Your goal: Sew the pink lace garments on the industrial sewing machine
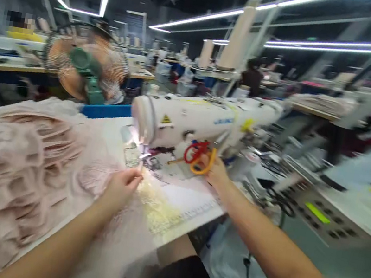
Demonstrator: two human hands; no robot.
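My left hand (124,183) is closed in a pinch at the upper edge of the pale lace fabric (160,210), just in front of the needle area of a white sewing machine (188,118). The lace looks yellowish at its middle and pinkish towards the left. Under the machine arm, my right hand (216,173) is closed around scissors with an orange handle (213,162), and a blade points upward. A red handle (193,152) shows right beside it; whether it belongs to the same scissors I cannot tell. Motion blur softens both hands.
A heap of pink garment pieces (38,153) covers the table's left side. Behind it stands a fan (87,62). Thread cones (238,39) rise beyond the machine. To the right are a control panel (330,223) and cables (281,203). Other people sit in the background.
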